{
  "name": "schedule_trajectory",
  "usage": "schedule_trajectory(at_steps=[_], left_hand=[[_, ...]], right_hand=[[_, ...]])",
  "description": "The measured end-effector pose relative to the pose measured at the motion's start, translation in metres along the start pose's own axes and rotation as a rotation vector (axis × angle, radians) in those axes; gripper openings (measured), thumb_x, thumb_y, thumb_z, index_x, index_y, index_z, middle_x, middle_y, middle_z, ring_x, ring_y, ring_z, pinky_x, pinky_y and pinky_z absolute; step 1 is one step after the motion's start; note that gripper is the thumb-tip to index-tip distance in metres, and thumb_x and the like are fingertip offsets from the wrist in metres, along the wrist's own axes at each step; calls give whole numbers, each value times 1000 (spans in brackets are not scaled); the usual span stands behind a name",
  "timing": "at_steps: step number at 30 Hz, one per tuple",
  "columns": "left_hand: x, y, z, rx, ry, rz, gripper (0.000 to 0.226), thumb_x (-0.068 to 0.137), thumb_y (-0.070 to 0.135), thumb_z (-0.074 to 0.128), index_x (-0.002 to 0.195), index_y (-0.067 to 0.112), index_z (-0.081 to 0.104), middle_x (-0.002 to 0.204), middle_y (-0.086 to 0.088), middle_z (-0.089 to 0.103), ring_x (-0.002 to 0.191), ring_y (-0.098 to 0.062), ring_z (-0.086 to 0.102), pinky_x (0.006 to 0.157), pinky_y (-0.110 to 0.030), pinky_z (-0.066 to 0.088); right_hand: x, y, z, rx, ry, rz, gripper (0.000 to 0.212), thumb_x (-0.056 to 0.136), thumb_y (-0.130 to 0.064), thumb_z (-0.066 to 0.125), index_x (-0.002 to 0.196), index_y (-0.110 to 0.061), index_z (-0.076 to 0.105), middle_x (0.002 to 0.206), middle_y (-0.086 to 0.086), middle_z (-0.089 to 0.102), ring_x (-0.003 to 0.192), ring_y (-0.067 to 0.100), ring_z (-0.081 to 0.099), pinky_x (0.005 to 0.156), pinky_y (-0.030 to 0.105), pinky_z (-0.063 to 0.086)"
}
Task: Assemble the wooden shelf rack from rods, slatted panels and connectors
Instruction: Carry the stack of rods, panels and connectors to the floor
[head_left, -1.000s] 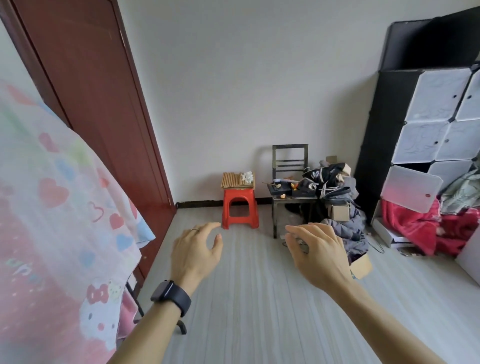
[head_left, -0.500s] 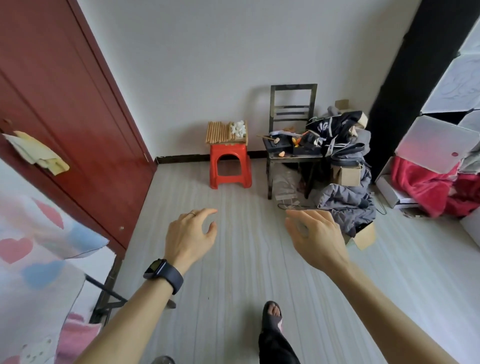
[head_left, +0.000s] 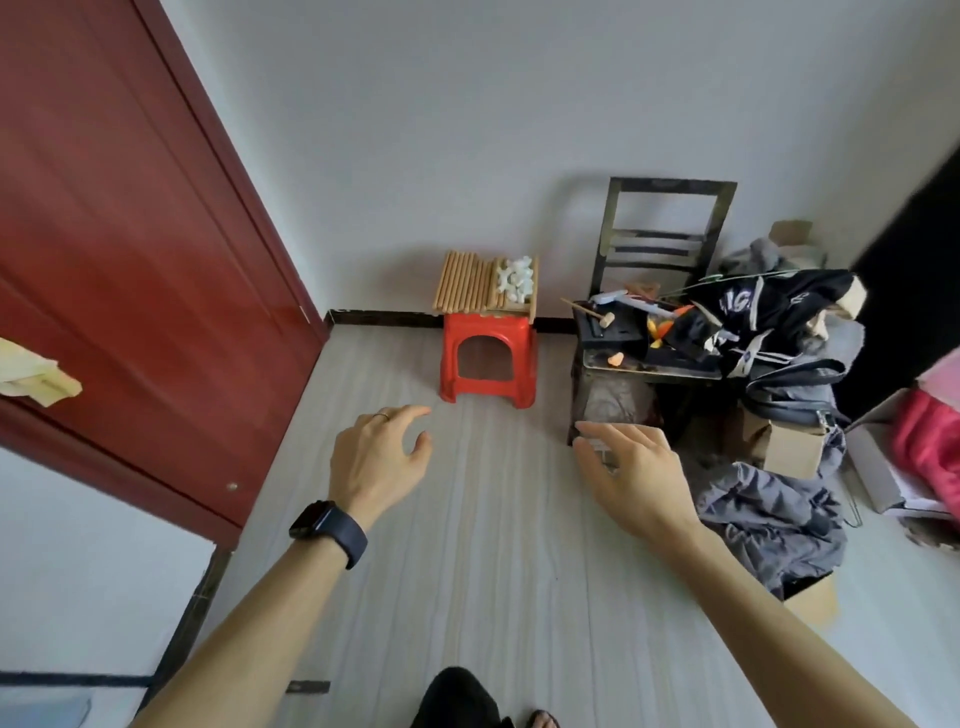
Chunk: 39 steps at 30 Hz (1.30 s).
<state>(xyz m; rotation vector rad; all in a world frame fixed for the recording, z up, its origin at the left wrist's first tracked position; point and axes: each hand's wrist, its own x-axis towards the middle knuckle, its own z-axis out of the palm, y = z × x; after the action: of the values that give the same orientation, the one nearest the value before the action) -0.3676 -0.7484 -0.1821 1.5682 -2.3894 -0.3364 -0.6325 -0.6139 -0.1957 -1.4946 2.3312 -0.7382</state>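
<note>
head view: both hands (head_left: 379, 457) empty (rods (head_left: 465, 280) far).

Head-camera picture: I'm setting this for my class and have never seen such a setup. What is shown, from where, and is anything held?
No machine here: a person wears a camera on the head, looking forward and down, so the bare arms are their own. The left hand and the right hand hover over the floor, fingers relaxed, holding nothing. Ahead, by the wall, a red stool carries wooden rods and white connectors, the shelf parts. A cluttered dark chair stands beside it.
</note>
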Motion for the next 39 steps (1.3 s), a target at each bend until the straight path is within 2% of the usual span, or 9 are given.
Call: schedule_trajectory(at_steps=[9, 15, 19, 22, 25, 28, 34, 37, 39], left_hand=[[215, -47, 54, -60, -73, -43, 37, 97, 36, 55, 133, 31, 60, 126, 0, 67, 110, -27, 63, 84, -39, 53], [363, -73, 73, -142, -190, -77, 35, 99, 38, 54, 133, 33, 59, 125, 1, 67, 108, -23, 65, 80, -36, 54], [453, -88, 93, -186, -287, -124, 35, 100, 40, 51, 134, 35, 57, 125, 0, 65, 110, -23, 62, 85, -37, 53], [507, -97, 119, -267, -359, -192, 34, 100, 41, 51, 134, 38, 56, 131, 3, 62, 115, -23, 60, 88, -36, 51], [557, -107, 154, -341, -434, -255, 33, 101, 38, 53, 134, 37, 56, 132, 4, 60, 120, -21, 57, 88, -30, 44], [608, -115, 184, -349, -506, -308, 36, 102, 36, 53, 138, 34, 54, 135, 3, 58, 125, -21, 54, 90, -29, 41], [713, -125, 236, -479, -576, -544, 18, 102, 34, 52, 119, 43, 55, 122, 9, 61, 118, -17, 56, 80, -22, 39], [757, -144, 266, -491, -596, -636, 38, 103, 36, 51, 140, 28, 54, 139, 4, 55, 133, -20, 48, 99, -29, 35], [785, -162, 290, -484, -593, -691, 43, 104, 37, 48, 145, 24, 51, 147, 2, 51, 137, -21, 44, 104, -32, 33]], right_hand=[[216, 1, 60, 35, -32, 36, 36, 100, -50, 49, 129, -38, 67, 128, -13, 67, 130, 22, 46, 101, 40, 45], [345, -3, 87, 88, -92, 193, 37, 100, -51, 49, 130, -37, 66, 127, -12, 67, 125, 18, 53, 101, 39, 49], [425, 4, 106, 195, -84, 331, 33, 101, -45, 52, 127, -34, 69, 116, -11, 70, 107, 12, 63, 91, 35, 52], [474, 16, 119, 265, -126, 446, 33, 101, -47, 51, 129, -37, 67, 106, -18, 63, 101, 8, 63, 92, 37, 54], [529, 39, 138, 333, -214, 566, 33, 101, -50, 49, 129, -41, 65, 113, -17, 68, 108, 10, 63, 94, 34, 52], [596, 63, 158, 384, -269, 644, 35, 101, -52, 44, 129, -44, 63, 118, -16, 67, 106, 9, 59, 82, 26, 44], [745, 116, 217, 608, -313, 910, 38, 104, -46, 47, 133, -27, 64, 132, -2, 65, 125, 23, 58, 114, 48, 41], [799, 138, 246, 695, -325, 1045, 31, 103, -47, 49, 124, -29, 64, 116, -4, 68, 107, 18, 62, 98, 40, 49], [829, 153, 266, 722, -326, 1109, 29, 105, -46, 48, 124, -29, 62, 118, -3, 67, 103, 16, 61, 91, 37, 48]])
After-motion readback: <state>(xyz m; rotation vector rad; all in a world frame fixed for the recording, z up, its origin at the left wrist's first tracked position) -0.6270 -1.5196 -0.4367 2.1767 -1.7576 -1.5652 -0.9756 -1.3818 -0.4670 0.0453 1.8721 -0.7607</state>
